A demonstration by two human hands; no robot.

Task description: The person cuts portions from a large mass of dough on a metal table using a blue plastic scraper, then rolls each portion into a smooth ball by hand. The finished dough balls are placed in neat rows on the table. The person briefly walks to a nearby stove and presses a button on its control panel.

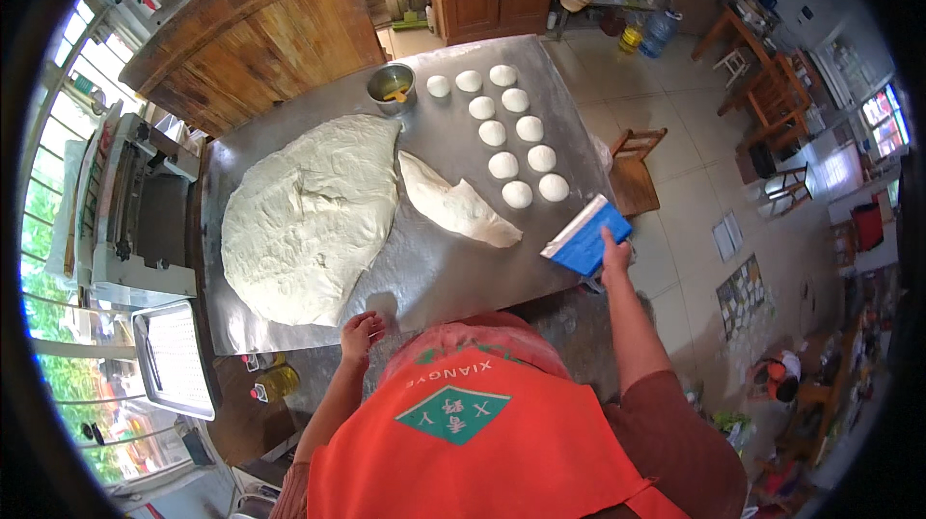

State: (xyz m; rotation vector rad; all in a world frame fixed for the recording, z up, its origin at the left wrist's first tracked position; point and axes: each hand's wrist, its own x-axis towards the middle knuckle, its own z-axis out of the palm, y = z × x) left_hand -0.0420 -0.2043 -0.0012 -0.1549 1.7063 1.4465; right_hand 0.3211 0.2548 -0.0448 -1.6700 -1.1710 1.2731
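My right hand grips a wide blue scraper with a pale, whitish blade edge, held at the right edge of the metal-topped table. Loosely curled and holding nothing, my left hand hovers by the table's front edge. Just beyond it spreads a large slab of dough. A long, tapered strip of dough lies between the slab and several round dough balls, which sit mostly in two rows on the right.
A metal bowl with yellowish liquid and an orange utensil stands at the table's back. Left are a machine and a perforated tray. Oil bottles stand at the lower left. A wooden chair is by the right edge.
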